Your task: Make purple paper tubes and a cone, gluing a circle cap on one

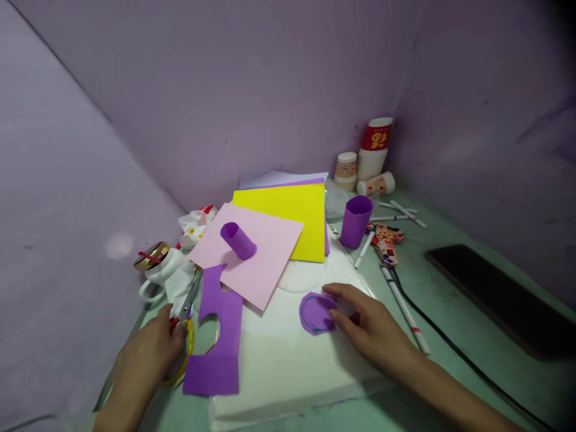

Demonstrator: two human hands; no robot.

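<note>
At the left, my left hand [155, 345] is closed around the red handle part of the scissors [189, 299], whose blades point away from me. A yellow ring [191, 342] shows beside its fingers; whether it belongs to the scissors I cannot tell. My right hand [366, 318] has thumb and forefinger apart at the right edge of a roughly cut purple paper piece [315, 313] with a drawn circle. That piece lies on a white pad [274, 366]. Between the hands lies a purple sheet [229, 336] with a rounded cut-out. A purple paper tube [240, 241] rests on pink paper [265, 237].
Yellow paper [297, 210] lies behind the pink sheet. A wider purple tube [355, 223] stands back right, near stacked paper cups [372, 162] and white marker pens [407, 312]. A dark phone-like slab [499, 294] lies right. A white mug [164, 270] stands left.
</note>
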